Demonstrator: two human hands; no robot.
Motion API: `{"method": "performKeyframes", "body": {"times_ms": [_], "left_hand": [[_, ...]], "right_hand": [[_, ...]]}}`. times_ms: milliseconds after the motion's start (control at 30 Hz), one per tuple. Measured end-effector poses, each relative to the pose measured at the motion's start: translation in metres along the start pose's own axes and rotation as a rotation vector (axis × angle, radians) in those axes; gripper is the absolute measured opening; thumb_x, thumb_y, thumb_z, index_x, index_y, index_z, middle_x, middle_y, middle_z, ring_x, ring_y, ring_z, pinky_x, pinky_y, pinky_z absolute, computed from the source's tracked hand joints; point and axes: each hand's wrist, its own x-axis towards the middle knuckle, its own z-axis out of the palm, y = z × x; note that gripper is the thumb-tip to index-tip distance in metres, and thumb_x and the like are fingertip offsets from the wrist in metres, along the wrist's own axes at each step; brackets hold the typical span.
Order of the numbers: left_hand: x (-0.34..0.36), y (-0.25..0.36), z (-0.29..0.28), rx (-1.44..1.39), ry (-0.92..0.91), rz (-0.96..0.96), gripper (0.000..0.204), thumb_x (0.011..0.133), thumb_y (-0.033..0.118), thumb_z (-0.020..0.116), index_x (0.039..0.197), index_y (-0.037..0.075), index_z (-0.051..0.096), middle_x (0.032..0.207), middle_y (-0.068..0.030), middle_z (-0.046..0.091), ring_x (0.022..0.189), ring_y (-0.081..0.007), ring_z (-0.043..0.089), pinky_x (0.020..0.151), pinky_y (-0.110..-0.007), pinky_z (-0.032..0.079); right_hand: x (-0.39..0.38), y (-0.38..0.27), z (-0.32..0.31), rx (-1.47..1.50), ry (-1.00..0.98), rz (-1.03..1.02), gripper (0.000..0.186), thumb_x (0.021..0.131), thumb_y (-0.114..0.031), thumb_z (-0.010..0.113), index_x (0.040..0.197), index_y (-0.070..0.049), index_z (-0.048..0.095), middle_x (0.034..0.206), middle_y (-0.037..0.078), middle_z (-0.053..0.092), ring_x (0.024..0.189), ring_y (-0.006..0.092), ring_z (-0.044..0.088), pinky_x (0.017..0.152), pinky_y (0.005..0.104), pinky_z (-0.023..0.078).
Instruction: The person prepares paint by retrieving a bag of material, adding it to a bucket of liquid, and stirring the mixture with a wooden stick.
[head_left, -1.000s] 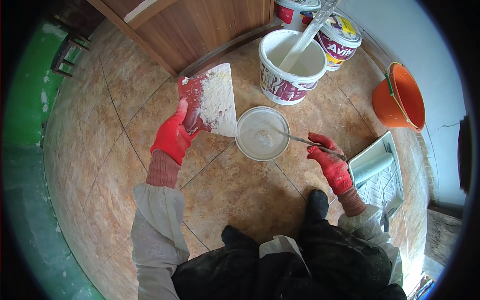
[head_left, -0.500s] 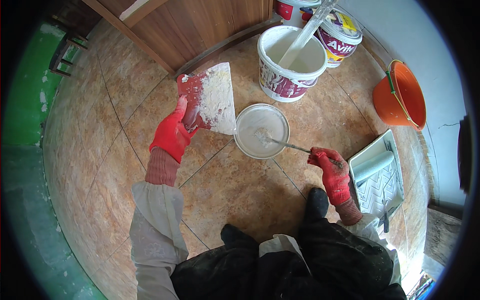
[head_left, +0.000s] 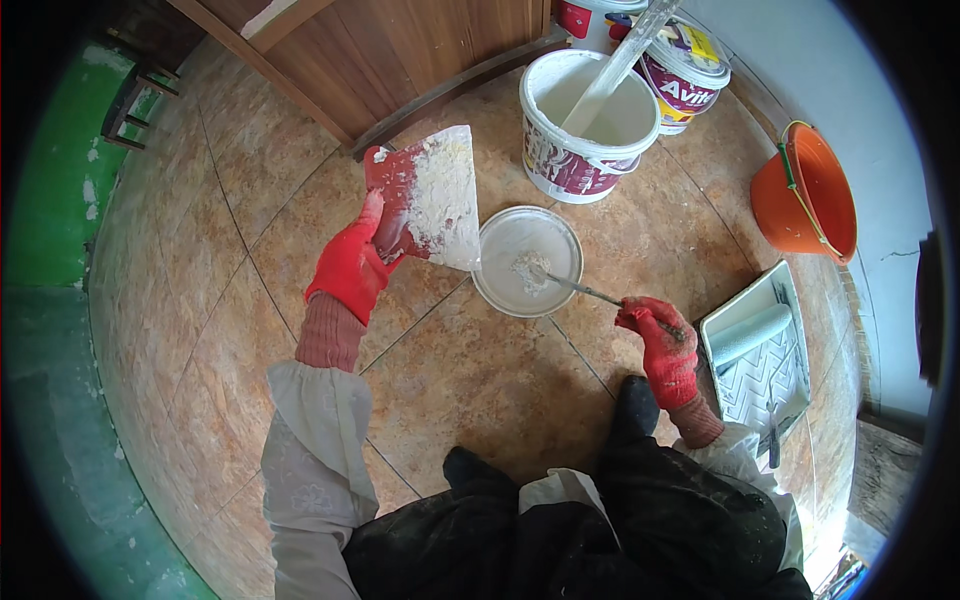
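Observation:
My left hand (head_left: 350, 262), in a red glove, is closed on a wide red putty blade (head_left: 420, 195) crusted with cream-white compound. Its right edge is beside a round white lid (head_left: 500, 250) on the floor. My right hand (head_left: 660, 340), also red-gloved, grips the handle of a thin spatula (head_left: 590, 292), whose tip is in a small pale lump (head_left: 528, 268) on the lid. Behind the lid stands a white and purple bucket (head_left: 575, 160) with a long whitened stick (head_left: 610, 85) leaning in it.
An orange bucket (head_left: 775, 210) stands at the right by the wall; below it lies a paint tray (head_left: 740, 395) with a roller (head_left: 750, 335). More tubs (head_left: 680, 90) stand at the back beside a wooden cabinet (head_left: 390, 60). A green wall (head_left: 45, 180) runs along the left.
Since one second ago the spatula's tip has moved down and left into the lump, and my right hand has lowered slightly. My left hand holds the blade much as before.

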Motion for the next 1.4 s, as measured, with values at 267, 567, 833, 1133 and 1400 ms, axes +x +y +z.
{"method": "performKeyframes", "body": {"times_ms": [267,567,833,1133,1400], "left_hand": [[0.002,-0.005,0.017,-0.002,-0.007,0.003,0.037,0.093,0.035,0.058,0.122,0.014,0.056,0.117,-0.0003,0.061,0.104,-0.0149,0.058,0.090,-0.035,0.047],[0.015,0.006,0.061,0.081,0.033,0.012,0.037,0.093,0.035,0.057,0.123,0.014,0.056,0.117,0.0007,0.060,0.103,-0.0142,0.058,0.087,-0.033,0.047],[0.025,-0.002,0.076,0.069,0.112,-0.030,0.036,0.093,0.035,0.058,0.122,0.013,0.056,0.114,0.0005,0.062,0.101,-0.0145,0.059,0.087,-0.033,0.047],[0.029,0.013,0.107,0.083,0.123,0.028,0.038,0.089,0.042,0.062,0.111,0.011,0.059,0.105,-0.0011,0.064,0.087,-0.0136,0.062,0.075,-0.031,0.049],[0.049,0.018,0.086,-0.009,0.172,0.053,0.034,0.090,0.040,0.062,0.112,0.014,0.059,0.108,0.0006,0.064,0.092,-0.0137,0.061,0.079,-0.033,0.048]], "right_hand": [[0.002,0.021,-0.020,0.322,0.211,0.292,0.027,0.094,-0.018,0.057,0.105,0.006,0.060,0.101,0.014,0.065,0.092,0.0223,0.065,0.084,0.0330,0.055],[0.007,0.135,-0.103,0.296,-0.155,0.414,0.038,0.095,-0.031,0.057,0.109,0.004,0.058,0.095,0.010,0.065,0.085,0.0187,0.064,0.074,0.0303,0.053],[0.057,-0.063,-0.068,-0.169,-0.142,0.233,0.046,0.092,-0.044,0.056,0.101,0.001,0.062,0.073,0.005,0.061,0.069,0.0133,0.060,0.063,0.0277,0.049],[0.308,-0.174,-0.060,-0.999,-0.013,-0.156,0.072,0.080,-0.057,0.061,0.116,0.005,0.059,0.097,0.020,0.067,0.089,0.0279,0.066,0.080,0.0338,0.050],[0.343,-0.142,-0.050,-0.826,-0.163,-0.103,0.043,0.085,-0.038,0.062,0.102,0.001,0.065,0.080,0.008,0.066,0.071,0.0166,0.063,0.063,0.0310,0.050]]}}
